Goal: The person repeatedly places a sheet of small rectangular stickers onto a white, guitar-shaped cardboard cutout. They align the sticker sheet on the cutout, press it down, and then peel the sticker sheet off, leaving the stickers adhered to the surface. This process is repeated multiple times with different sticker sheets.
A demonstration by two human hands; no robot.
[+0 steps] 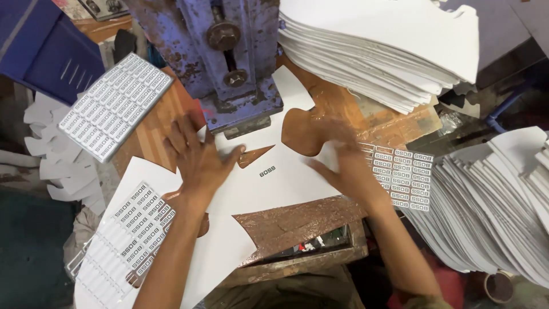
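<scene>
White scraps of cut card [54,154] lie heaped at the far left, below a dark blue box [43,48]. Just right of them we see a sheet of small printed labels [114,106] resting tilted on the wooden bench [151,134], and a second label sheet [134,229] lower down, lying on a white cut card [226,257] near our left forearm.

Our left hand [200,160] lies flat with fingers spread wide, palm down on the left part of the white shaped card piece [274,177], gripping nothing. That piece sits in the middle of the bench, directly in front of the rusty blue press [229,63], whose foot stands just above the card's upper edge. A small dark mark is printed near the card's centre, between our two hands.

Our right hand [349,163] is blurred; it rests on the right edge of the same card piece, fingers stretched out, and we cannot tell whether it pinches the edge or only presses on it. Just beside it to the right lies a third label sheet [406,177].

Above, to the right of the press, a thick stack of white cut cards [389,51] leans over the bench. At the far right a second stack [492,206] fans out, touching the third label sheet's edge.
</scene>
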